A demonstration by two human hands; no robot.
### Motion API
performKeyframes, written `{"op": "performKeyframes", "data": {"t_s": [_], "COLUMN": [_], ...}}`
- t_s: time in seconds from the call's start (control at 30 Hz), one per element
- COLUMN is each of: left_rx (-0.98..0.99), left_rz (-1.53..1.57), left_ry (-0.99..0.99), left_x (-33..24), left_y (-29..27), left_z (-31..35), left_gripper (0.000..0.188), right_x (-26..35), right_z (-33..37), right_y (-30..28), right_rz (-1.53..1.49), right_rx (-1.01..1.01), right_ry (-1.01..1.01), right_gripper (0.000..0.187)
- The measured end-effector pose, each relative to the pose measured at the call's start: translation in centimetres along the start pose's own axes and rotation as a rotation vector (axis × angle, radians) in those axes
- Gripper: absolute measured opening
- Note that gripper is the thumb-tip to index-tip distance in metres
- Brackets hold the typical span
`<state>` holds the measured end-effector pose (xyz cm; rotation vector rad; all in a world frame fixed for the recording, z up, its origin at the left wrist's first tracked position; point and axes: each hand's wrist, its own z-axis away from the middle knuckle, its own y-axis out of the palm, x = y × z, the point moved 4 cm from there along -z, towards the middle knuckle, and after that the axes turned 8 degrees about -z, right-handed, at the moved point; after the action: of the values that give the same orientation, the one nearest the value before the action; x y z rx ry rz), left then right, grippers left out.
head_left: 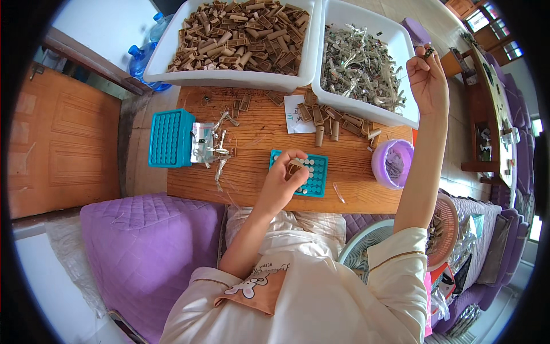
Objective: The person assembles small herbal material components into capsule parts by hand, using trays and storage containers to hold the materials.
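Observation:
Above the teal tray point(322, 172) on the wooden table, my left hand point(278, 188) pinches a small tan plastic casing point(296, 164). Round silvery discs sit in several of the tray's holes, partly covered by that hand. My right hand point(429, 86) is raised at the far right, beside the bin of tangled small parts point(361, 69). A small dark part point(428, 52) is held at its fingertips; its exact kind is too small to make out. Loose tan casings point(335, 123) lie on the table between the tray and the bins.
A white bin point(157, 71) heaped with tan casings stands at the far side. Left on the table are a teal tray stack point(171, 139) and clear-wrapped wired parts point(220, 150). A purple bucket point(393, 182) stands at the right edge, with mesh baskets point(450, 229) below it.

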<state>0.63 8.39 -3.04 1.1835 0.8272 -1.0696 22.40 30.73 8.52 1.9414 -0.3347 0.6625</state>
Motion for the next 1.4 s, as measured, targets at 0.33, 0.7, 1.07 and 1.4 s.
{"op": "performKeyframes", "data": {"t_s": [0.33, 0.7, 1.07, 1.4], "left_rx": [-0.115, 0.105, 0.219, 0.250], "left_rz": [-0.259, -0.258, 0.359, 0.320], "left_ry": [0.315, 0.127, 0.035, 0.036], "left_x": [-3.5, -1.9, -3.2, -3.1], "left_y": [3.4, 4.2, 3.5, 3.1], "left_z": [-1.0, -0.7, 1.5, 2.1], "left_gripper": [0.042, 0.020, 0.016, 0.014], "right_x": [-5.2, -8.2, -8.1, -7.3], "right_z": [7.7, 13.4, 16.7, 18.5], "right_y": [9.1, 9.6, 8.4, 9.1], "right_rz": [-0.412, -0.451, 0.668, 0.557], "right_rx": [0.007, -0.209, 0.041, -0.151], "right_ry": [0.209, 0.273, 0.373, 0.296], "right_gripper": [0.015, 0.014, 0.034, 0.012]}}
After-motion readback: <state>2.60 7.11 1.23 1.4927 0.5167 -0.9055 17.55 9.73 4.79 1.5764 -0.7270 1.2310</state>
